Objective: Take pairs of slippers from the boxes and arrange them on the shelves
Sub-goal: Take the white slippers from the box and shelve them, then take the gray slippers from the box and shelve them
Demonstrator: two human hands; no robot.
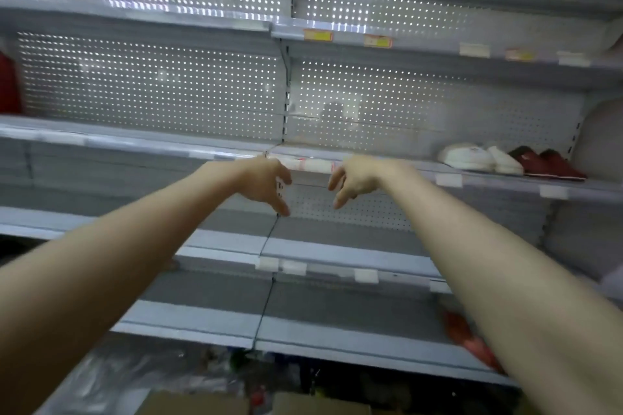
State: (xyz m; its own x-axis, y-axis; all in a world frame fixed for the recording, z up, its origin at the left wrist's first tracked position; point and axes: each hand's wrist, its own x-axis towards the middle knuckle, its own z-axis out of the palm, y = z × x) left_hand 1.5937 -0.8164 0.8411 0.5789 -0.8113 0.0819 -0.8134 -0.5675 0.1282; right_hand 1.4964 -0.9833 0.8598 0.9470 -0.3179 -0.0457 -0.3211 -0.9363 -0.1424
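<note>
Both hands — left (266,184), right (350,180) — hang loose and unladen at centre; white slippers (478,158) and red slippers (547,163) sit on the shelf (573,184), well right.

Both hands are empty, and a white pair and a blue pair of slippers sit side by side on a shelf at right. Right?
Not quite: the head view shows a red pair beside the white pair, not a blue one. The left hand and right hand are empty.

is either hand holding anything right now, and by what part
Nothing is held: the left hand and right hand reach out empty, fingers loosely curled; the slippers lie untouched on the shelf.
</note>
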